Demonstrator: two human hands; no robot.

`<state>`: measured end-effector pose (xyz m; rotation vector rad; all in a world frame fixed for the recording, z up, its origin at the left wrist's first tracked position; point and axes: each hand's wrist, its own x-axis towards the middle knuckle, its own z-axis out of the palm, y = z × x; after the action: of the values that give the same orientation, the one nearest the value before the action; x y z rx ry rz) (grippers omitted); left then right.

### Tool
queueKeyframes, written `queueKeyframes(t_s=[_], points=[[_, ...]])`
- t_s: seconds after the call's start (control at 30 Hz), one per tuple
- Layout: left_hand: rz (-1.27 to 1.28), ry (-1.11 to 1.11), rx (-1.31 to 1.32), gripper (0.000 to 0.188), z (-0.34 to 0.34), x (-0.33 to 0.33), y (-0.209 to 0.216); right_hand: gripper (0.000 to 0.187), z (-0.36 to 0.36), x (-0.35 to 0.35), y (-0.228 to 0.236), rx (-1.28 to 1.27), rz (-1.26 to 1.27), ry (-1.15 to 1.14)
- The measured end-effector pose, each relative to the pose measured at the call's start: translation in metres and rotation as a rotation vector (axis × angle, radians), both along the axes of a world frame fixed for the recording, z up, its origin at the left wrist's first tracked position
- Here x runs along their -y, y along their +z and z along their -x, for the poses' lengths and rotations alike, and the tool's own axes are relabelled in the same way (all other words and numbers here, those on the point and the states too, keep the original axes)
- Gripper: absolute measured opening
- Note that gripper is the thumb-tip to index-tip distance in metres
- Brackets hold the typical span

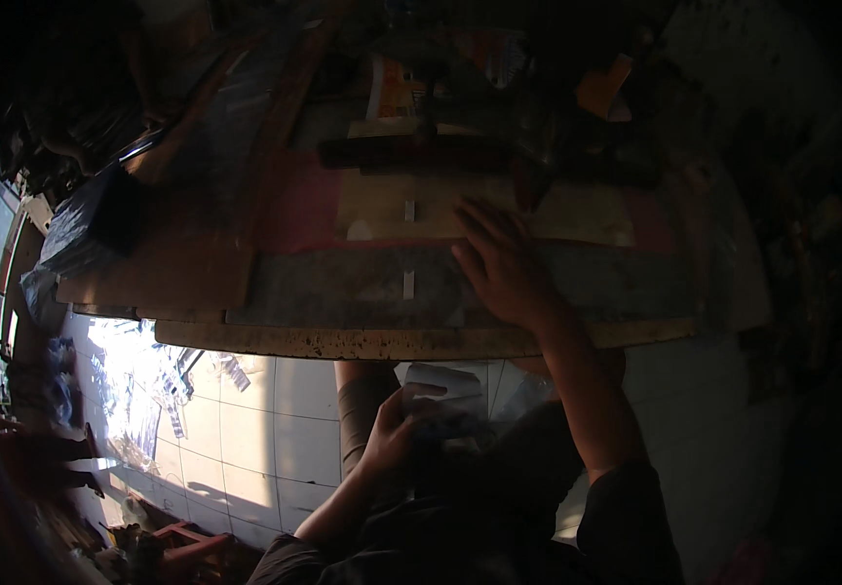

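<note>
My right hand [504, 258] lies with its fingers spread and stretched out over a pale beige strip [577, 210] on the worktable. The strip rests on a wider pink surface [294, 200]. Left of these fingers a small whitish rectangular piece [409, 211] sits on the beige strip. A similar small piece [408, 284] lies nearer to me on the grey tabletop. Below the table edge, over my lap, my left hand [392, 429] is closed around a white sheet-like piece [450, 380]; shadow hides the lower part of what it holds.
A long dark bar [421, 153] hangs across the table beyond the strip. The table's worn front edge [421, 341] runs in front of me. A plastic-wrapped block [90, 224] stands at the left. Scraps [172, 390] litter the sunlit tiled floor. People stand at the far left.
</note>
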<state>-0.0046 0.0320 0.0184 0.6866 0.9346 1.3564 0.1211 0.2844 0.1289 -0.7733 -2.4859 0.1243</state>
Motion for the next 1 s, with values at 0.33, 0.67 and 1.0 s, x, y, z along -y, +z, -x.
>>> queueKeyframes(t_s=[0.33, 0.67, 1.0], points=[[-0.002, -0.001, 0.018, 0.045, 0.002, -0.002, -0.011, 0.045, 0.001, 0.003, 0.004, -0.026, 0.042, 0.021], [0.023, 0.001, -0.022, 0.038, 0.002, -0.004, -0.003, 0.045, 0.002, 0.007, 0.011, -0.055, 0.007, 0.03], [0.04, 0.019, 0.003, 0.036, 0.006, 0.002, 0.023, 0.05, -0.039, 0.077, 0.01, 0.027, 0.09, 0.077]])
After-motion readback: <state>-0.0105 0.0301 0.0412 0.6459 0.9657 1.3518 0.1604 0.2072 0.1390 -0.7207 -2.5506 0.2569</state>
